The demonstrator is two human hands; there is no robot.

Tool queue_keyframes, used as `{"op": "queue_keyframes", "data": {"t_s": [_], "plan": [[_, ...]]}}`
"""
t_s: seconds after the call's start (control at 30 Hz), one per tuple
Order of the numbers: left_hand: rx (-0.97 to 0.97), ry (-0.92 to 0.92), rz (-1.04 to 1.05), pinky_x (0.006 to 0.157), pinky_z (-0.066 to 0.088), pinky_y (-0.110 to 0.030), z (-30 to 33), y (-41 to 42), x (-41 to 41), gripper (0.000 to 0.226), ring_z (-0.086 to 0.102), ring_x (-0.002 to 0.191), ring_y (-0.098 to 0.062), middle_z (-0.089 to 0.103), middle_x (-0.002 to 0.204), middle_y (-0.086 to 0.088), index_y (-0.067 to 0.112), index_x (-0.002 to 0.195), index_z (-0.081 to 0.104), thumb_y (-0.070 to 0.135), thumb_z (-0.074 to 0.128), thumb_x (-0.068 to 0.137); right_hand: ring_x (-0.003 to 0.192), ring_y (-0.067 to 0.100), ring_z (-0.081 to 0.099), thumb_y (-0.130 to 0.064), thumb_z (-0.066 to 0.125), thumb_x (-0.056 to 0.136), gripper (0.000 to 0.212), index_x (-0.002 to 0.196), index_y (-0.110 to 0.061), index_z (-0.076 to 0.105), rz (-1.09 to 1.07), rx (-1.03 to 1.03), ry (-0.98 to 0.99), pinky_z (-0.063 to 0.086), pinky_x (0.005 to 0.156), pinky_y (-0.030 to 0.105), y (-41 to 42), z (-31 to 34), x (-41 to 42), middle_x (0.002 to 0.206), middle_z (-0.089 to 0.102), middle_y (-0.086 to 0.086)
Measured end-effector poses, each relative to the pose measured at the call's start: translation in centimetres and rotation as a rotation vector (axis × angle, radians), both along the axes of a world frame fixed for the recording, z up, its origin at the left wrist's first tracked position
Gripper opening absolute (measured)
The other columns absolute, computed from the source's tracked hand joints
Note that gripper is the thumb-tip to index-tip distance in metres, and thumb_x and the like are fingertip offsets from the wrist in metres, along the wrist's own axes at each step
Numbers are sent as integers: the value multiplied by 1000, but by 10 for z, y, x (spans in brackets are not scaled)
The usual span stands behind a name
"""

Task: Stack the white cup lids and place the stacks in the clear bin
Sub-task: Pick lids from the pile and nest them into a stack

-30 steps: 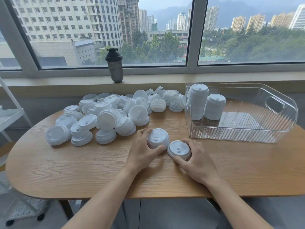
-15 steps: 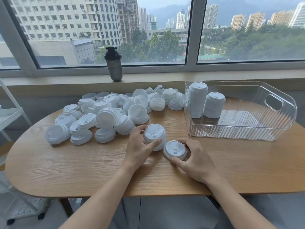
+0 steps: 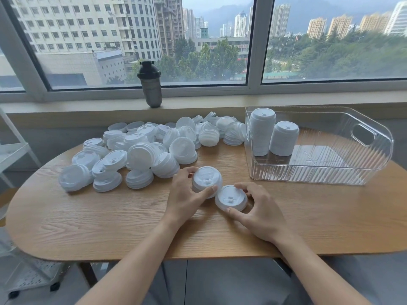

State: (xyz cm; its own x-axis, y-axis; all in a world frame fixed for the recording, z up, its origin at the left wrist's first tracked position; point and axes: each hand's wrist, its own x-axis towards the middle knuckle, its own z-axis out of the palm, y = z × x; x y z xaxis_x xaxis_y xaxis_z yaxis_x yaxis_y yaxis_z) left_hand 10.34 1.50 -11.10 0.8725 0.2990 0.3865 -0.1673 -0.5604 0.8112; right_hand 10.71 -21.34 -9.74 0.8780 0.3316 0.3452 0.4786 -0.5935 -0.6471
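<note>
Your L hand (image 3: 187, 192) grips a short stack of lids (image 3: 206, 181), thumb on the near side, fingers curled round the far side. Stack sits at table centre, tilted a bit toward you; can't tell if its base is fully on the wood. Your R hand (image 3: 256, 209) pinches a second small lid stack (image 3: 230, 198) just right of the first, thumb at its near rim, index finger curved over the far rim. The two stacks are touching or nearly so (gap not clear from this angle).

Behind them, a loose pile of lids (image 3: 154, 146) spreads across the table's far left and centre: some nested in short stacks, some lying on edge. Clear bin (image 3: 374, 155) stands at far right on the table, ribbed walls, cut-out handle in its right end. Inside, at its left end, two upright lid stacks: tall stack (image 3: 262, 133) w/ shorter stack (image 3: 284, 139) just beside it.

Wooden table (image 3: 110, 221) has rounded ends. Dark shaker bottle (image 3: 150, 84) stands on the window sill beyond the pile. White metal shelf (image 3: 13, 150) at the left edge.
</note>
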Motion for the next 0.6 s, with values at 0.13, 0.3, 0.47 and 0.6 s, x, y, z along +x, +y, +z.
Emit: {"op": "queue_keyframes", "data": {"t_s": [0.13,0.3,0.47,0.6], "plan": [[51,-6,-2,105,47,-35,0,0,0,72,53,119,-10,53,122,19,29,129,58,52,90,69,113,6,53,-47,86,72,69,131,-24,60,-1,-1,-5,45,101,28,1,-2,1,112,52,-28],[72,-9,32,106,31,-21,2,-1,0,71,43,124,-9,52,126,12,23,133,58,41,91,73,113,6,56,-42,88,72,64,128,-26,61,-23,66,-10,46,100,26,0,-2,1,120,59,-18],[74,-19,34,103,32,-21,6,-3,-4,68,43,120,-5,51,117,24,27,130,57,41,91,73,113,5,57,-50,85,72,65,128,-30,59,-9,51,4,49,100,32,0,-4,1,121,59,-20],[50,-49,32,109,34,-26,9,-4,-8,74,43,123,-3,46,119,32,24,135,55,50,85,72,113,6,56,-45,84,74,63,129,-27,59,-2,48,-8,49,101,34,-2,-4,0,120,57,-21]]}}
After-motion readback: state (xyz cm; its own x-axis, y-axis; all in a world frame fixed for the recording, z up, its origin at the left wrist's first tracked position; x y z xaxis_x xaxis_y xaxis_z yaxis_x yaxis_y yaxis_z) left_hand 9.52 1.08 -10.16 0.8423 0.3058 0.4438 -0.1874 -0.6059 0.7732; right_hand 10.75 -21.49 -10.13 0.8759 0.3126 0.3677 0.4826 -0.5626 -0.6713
